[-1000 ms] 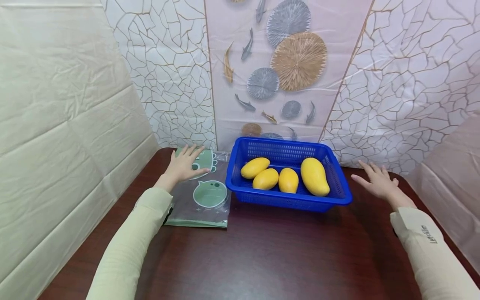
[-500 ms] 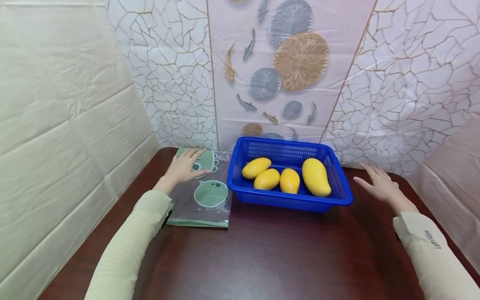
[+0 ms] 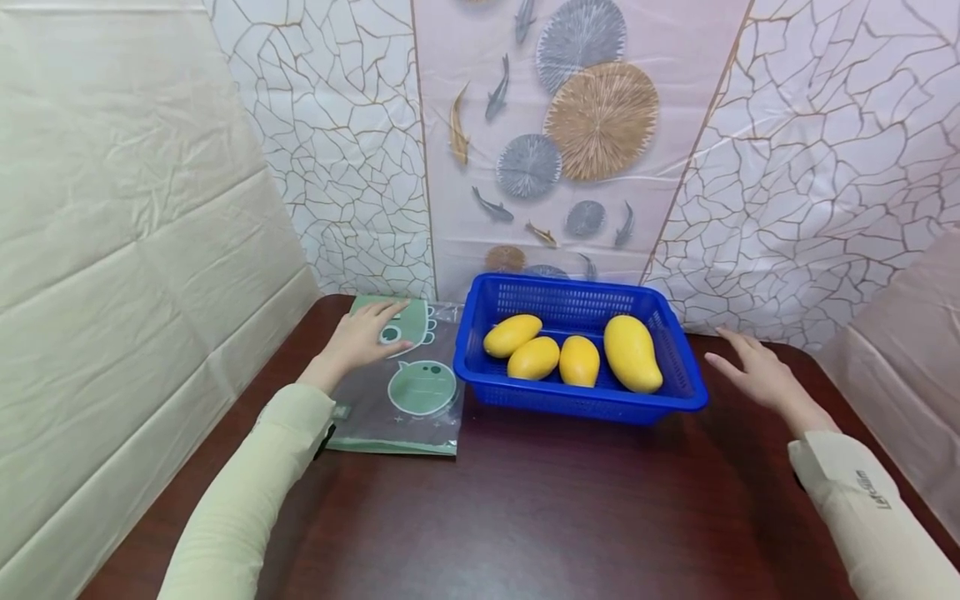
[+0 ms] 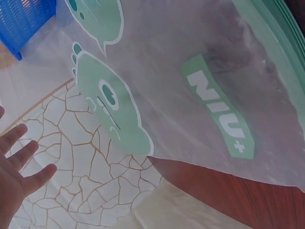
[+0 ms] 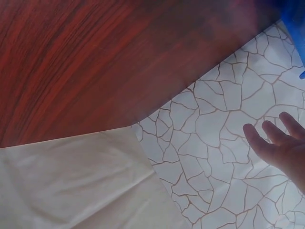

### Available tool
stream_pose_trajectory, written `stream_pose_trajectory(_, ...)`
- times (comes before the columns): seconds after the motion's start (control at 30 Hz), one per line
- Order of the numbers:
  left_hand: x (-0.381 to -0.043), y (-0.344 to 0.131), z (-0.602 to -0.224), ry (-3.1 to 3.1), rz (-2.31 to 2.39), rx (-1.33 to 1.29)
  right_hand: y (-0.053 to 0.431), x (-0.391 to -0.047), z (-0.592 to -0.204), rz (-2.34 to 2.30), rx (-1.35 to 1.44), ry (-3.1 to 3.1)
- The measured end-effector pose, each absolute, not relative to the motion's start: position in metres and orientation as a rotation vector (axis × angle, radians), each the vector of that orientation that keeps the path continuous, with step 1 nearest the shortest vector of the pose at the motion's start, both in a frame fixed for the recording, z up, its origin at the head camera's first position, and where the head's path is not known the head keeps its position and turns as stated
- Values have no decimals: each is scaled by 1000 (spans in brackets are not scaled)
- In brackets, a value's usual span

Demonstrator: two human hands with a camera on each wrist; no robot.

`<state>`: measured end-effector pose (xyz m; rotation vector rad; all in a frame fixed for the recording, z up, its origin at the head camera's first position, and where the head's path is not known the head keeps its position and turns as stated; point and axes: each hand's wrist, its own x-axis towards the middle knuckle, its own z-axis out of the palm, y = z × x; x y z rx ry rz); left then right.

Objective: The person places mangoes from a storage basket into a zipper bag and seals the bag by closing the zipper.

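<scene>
My left hand [image 3: 362,337] hovers with spread, relaxed fingers over a clear plastic bag [image 3: 375,412] printed with green cartoon faces; it holds nothing. In the left wrist view the bag [image 4: 167,95] shows a "NIU+" label and a green band along one edge. Right of the bag stands a blue plastic basket [image 3: 577,402] with perforated walls. Several yellow mangoes lie in it, the largest mango [image 3: 632,354] at the right and smaller ones, such as this mango [image 3: 513,336], to the left. My right hand [image 3: 761,375] is beside the basket's right end, fingers extended, holding nothing.
The dark reddish wooden table [image 3: 555,517] stretches in front of the basket. Behind it hangs a patterned cloth [image 3: 360,150] with crackle lines and fish. Plain cream cloth [image 3: 127,250] closes off the left side, and a similar cloth [image 3: 900,375] the right.
My left hand has drawn back slightly toward the left, its fingers less spread. My right hand's fingers have come closer together. The bag, basket and mangoes stay in place.
</scene>
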<state>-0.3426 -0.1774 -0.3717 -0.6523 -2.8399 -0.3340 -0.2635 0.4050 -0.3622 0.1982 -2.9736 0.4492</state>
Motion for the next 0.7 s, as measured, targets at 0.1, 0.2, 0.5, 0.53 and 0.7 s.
stream_pose_trajectory(0.1,-341,-179,-369,-2825,-342,-672,403,-260,-363,472,238,-2917)
stream_pose_trajectory(0.2,-340,-180,-365,-2804,-388,-703,400,-257,-363,479,275,-2860)
stream_pose_trajectory(0.5,-329,-179,-366,-2725,-472,-779,390,-244,-355,478,326,-2794)
stream_pose_trajectory(0.53,-328,-179,-366,-2718,-466,-785,389,-243,-354,485,339,-2785)
stream_pose_trajectory(0.7,-319,-178,-368,-2683,-453,-832,383,-238,-351,543,387,-2762)
